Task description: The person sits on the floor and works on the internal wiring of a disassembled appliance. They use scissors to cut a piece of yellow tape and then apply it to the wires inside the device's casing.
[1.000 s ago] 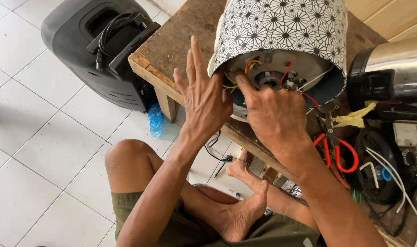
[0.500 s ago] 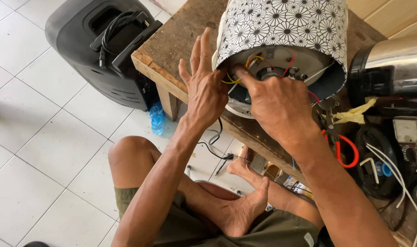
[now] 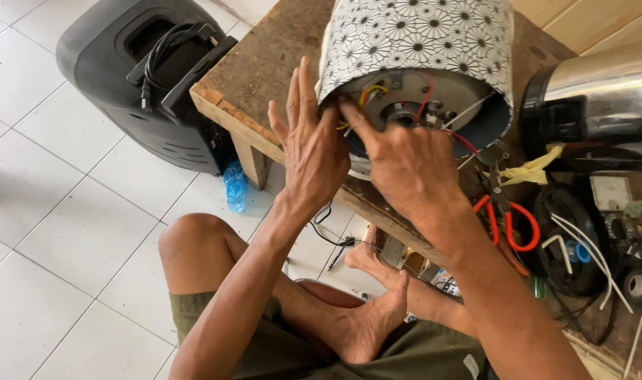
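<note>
Round appliance body with black-and-white flower-pattern casing (image 3: 419, 42) lies on its side on the worn wooden bench (image 3: 265, 70), open underside facing the camera at about 12 o'clock of the hands. Base cover looks off already: red and yellow wires (image 3: 426, 88) and the centre metal fitting are exposed. Left hand (image 3: 310, 151) is flat and open against the casing rim at its 9 o'clock, fingers spread, bracing it, not clasping anything. Right hand (image 3: 405, 162) pokes its index fingertip into the wiring at the rim; whether it pinches a wire I cannot tell. Red-handled pliers (image 3: 507, 222) lie untouched at 3 o'clock of the right hand, beside a shiny steel pot (image 3: 602, 91). Black speaker box (image 3: 138, 77) stands on the tiled floor at 9 o'clock. Judged: opened, inner work underway, reassembly left.
</note>
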